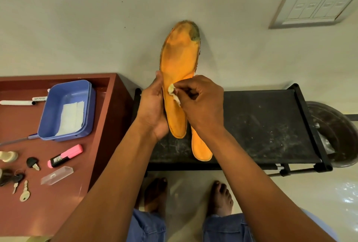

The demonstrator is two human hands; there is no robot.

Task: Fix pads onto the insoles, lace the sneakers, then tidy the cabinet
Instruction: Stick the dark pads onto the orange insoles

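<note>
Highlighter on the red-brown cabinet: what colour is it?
Pink highlighter with a black end bearing a label, seen best in the head view.

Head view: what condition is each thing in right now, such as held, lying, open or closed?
Orange insole: held up, toe end dark with wear.
Left hand: grips the insole's edge.
Right hand: pinches a small pale pad against the insole.
Second insole: lying on the black rack.
Blue tub: open, white sheets inside.
Pink highlighter: capped, lying flat.
Keys: lying loose on the table.
</note>
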